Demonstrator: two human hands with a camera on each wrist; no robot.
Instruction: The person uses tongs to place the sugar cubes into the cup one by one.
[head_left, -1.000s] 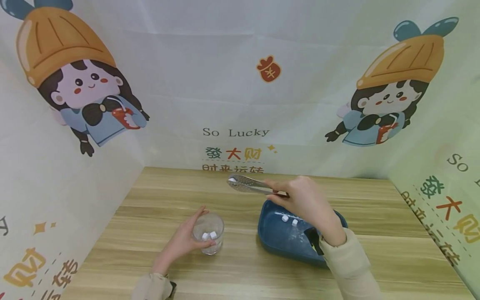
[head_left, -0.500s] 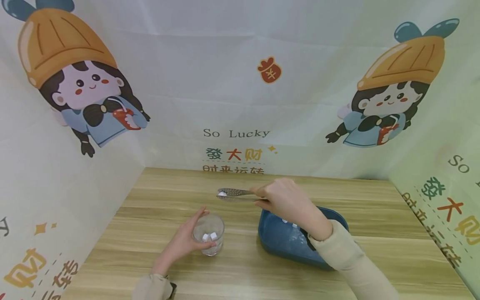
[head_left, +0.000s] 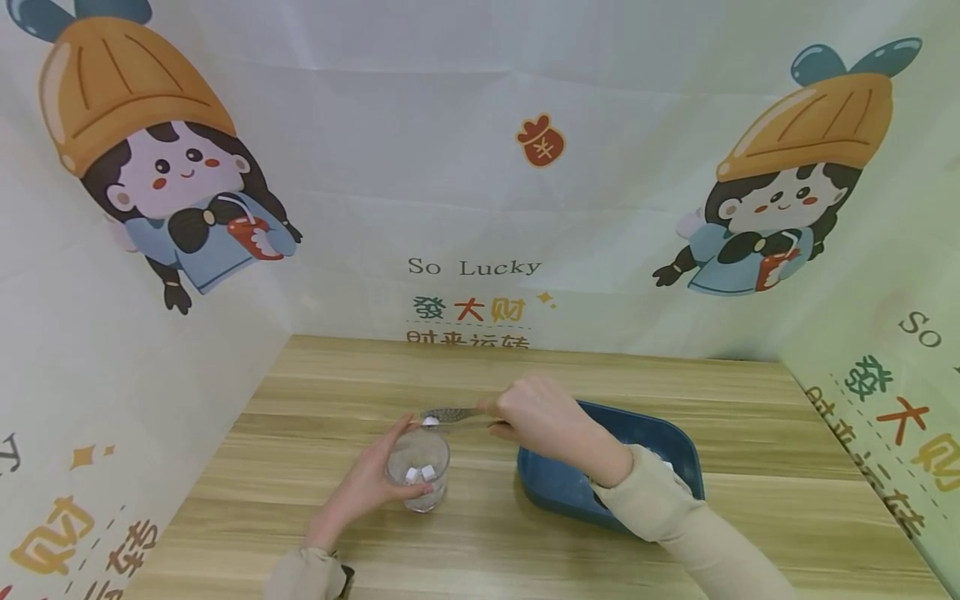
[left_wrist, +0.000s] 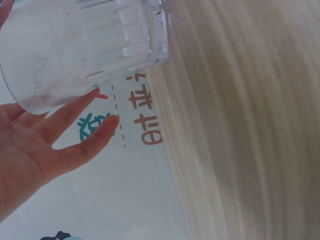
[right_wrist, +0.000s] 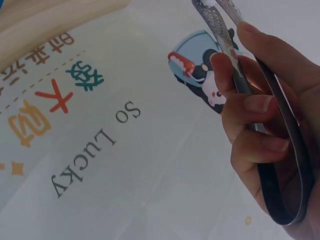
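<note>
My left hand (head_left: 367,483) holds a clear drinking glass (head_left: 442,482) upright on the table, thumb on its near side and fingers on its far side. White cubes, which look like sugar cubes (head_left: 428,472), lie at the glass's bottom. In the right wrist view, my right hand (right_wrist: 265,110) has its fingers and thumb curled round metal tongs (right_wrist: 271,192) with perforated tips. A white cube (head_left: 431,422) is pinched in those tips, just above the far rim of the glass in the head view.
A dark blue rectangular tray (head_left: 551,500) stands right of the glass, partly under my right forearm. A bit of white (head_left: 667,465) shows inside it. Printed cloth (head_left: 480,200) walls in the wood-grain table (head_left: 315,375) at the back and sides.
My right hand has carried the tongs and white cube leftward and nearer, from beyond the tray to the glass's far rim. My left hand and the glass have stayed put.
</note>
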